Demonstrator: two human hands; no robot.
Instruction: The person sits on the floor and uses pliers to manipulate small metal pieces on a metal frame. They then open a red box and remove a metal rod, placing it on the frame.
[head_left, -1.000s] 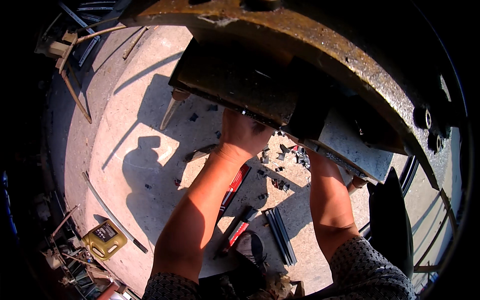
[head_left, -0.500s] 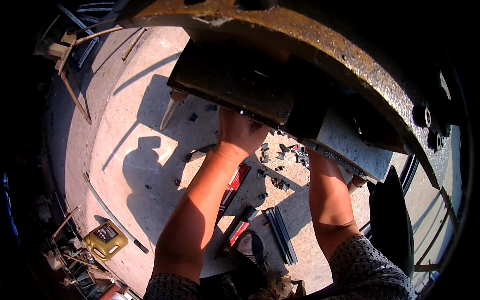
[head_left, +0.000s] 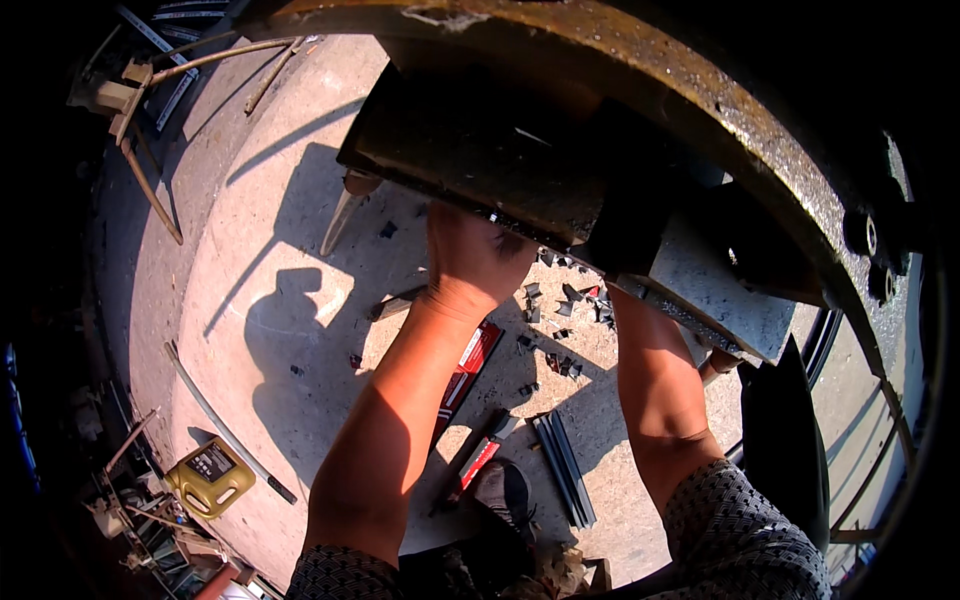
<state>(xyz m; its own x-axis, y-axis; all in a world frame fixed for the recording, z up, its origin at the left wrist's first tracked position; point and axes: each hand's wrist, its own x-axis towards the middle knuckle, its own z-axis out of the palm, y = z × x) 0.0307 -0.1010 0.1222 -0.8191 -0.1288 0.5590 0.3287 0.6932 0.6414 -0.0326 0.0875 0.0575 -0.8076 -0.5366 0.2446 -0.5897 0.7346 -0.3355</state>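
Note:
A large machine with a worn, curved metal rim point(head_left: 690, 95) and a heavy dark block point(head_left: 470, 170) fills the upper part of the view. My left hand point(head_left: 482, 250) reaches up under the block's lower edge; its wrist and back show, while the fingers are hidden. Further right, my right forearm point(head_left: 655, 375) passes below a grey metal block point(head_left: 715, 275), which hides that hand. Whatever either hand may hold is out of sight. Small cut black pieces point(head_left: 570, 300) lie scattered on the floor beneath and between my arms.
Dark long strips point(head_left: 563, 470) and red-and-black packages point(head_left: 470, 375) lie near my shoe point(head_left: 503, 492). At lower left are a yellow-green jug point(head_left: 210, 478), a grey hose point(head_left: 225, 420) and piled scrap. A metal stand point(head_left: 125, 95) is at upper left.
The machine sits slightly further right and higher in the picture. My left hand has shifted a little left relative to the block's edge; both arms otherwise keep nearly the same pose.

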